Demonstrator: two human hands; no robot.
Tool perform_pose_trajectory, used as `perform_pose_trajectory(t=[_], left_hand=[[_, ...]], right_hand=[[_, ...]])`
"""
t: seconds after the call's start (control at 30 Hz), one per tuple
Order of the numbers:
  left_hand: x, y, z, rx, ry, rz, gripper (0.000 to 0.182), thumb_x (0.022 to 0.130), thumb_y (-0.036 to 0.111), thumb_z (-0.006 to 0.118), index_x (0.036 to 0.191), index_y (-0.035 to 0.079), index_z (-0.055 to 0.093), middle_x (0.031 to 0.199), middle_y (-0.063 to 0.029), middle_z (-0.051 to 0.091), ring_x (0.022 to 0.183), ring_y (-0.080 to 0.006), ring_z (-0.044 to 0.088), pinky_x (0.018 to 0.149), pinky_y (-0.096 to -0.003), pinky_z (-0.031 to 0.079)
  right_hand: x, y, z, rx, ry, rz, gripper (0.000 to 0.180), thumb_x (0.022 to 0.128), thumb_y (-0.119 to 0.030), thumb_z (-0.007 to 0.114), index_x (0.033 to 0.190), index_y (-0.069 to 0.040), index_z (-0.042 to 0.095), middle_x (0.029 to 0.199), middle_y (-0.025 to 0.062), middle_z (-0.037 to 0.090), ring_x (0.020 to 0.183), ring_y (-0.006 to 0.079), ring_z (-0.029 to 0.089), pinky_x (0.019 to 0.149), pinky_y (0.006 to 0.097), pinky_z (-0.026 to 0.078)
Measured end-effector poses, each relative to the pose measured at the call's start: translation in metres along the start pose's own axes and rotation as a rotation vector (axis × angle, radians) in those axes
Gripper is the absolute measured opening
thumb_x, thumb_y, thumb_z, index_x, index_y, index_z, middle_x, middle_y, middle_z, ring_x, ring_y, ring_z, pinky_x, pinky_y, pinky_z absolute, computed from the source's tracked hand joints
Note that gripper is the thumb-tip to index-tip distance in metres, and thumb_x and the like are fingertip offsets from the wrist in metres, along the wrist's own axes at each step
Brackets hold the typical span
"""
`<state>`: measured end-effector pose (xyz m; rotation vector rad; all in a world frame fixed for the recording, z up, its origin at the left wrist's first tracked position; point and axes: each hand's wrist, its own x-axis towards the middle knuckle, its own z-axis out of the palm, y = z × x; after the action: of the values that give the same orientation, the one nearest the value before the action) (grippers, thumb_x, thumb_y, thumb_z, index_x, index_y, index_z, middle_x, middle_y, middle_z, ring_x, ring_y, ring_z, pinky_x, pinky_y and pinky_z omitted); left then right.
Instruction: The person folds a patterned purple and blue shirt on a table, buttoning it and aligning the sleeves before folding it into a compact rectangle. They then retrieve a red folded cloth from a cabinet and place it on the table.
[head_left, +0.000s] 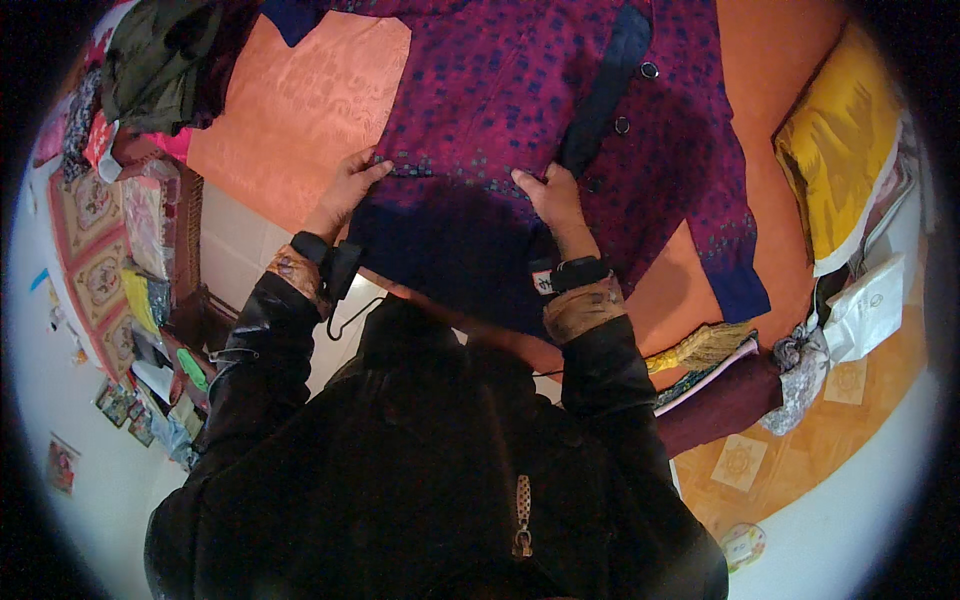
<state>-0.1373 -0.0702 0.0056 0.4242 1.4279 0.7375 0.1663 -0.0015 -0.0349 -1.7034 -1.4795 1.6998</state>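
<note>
A maroon and navy patterned garment (472, 97) with a plain navy hem and round buttons lies spread on an orange cloth-covered surface (300, 97). My left hand (352, 187) pinches its left edge just above the navy band, thumb on top. My right hand (555, 196) grips the fabric at the upper edge of that band, beside a dark navy strip (611, 90) running up the garment. Between the hands the cloth is fairly flat. A sleeve with a navy cuff (739, 292) stretches out at the right. The fingers under the fabric are hidden.
A black hanger hook (356, 319) shows below my left wrist. Folded dark green cloth (161, 64) sits at the upper left, above a patterned sofa (97, 277). At the right are a yellow cloth (840, 150), a white bag (866, 307) and a rolled maroon cloth (724, 405).
</note>
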Motion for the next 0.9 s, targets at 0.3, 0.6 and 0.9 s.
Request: perform_pose_trajectory(t=[0.3, 0.6, 0.9], left_hand=[[-0.020, -0.028, -0.005, 0.053, 0.263, 0.068, 0.017, 0.085, 0.009, 0.061, 0.100, 0.002, 0.059, 0.092, -0.0021, 0.062, 0.082, -0.0130, 0.057, 0.078, -0.0250, 0.045], [-0.041, -0.086, -0.047, -0.035, 0.306, -0.088, 0.026, 0.081, -0.001, 0.059, 0.107, 0.002, 0.059, 0.099, -0.0043, 0.063, 0.091, -0.0157, 0.058, 0.086, -0.0296, 0.045], [-0.055, -0.102, -0.055, 0.162, 0.219, -0.116, 0.032, 0.079, -0.002, 0.057, 0.111, 0.000, 0.056, 0.102, -0.0064, 0.062, 0.097, -0.0174, 0.056, 0.088, -0.0289, 0.043]], right_hand=[[-0.052, 0.029, 0.032, 0.007, 0.111, 0.148, 0.047, 0.075, -0.029, 0.067, 0.109, 0.001, 0.057, 0.100, 0.0171, 0.063, 0.094, 0.0293, 0.060, 0.083, 0.0366, 0.045], [-0.093, 0.043, 0.046, -0.142, 0.040, 0.130, 0.044, 0.074, -0.026, 0.068, 0.110, -0.003, 0.058, 0.100, 0.0178, 0.063, 0.093, 0.0331, 0.059, 0.083, 0.0394, 0.046], [-0.132, 0.038, 0.041, -0.391, -0.128, 0.180, 0.049, 0.074, -0.037, 0.065, 0.102, 0.001, 0.056, 0.094, 0.0211, 0.062, 0.089, 0.0410, 0.059, 0.076, 0.0483, 0.047]])
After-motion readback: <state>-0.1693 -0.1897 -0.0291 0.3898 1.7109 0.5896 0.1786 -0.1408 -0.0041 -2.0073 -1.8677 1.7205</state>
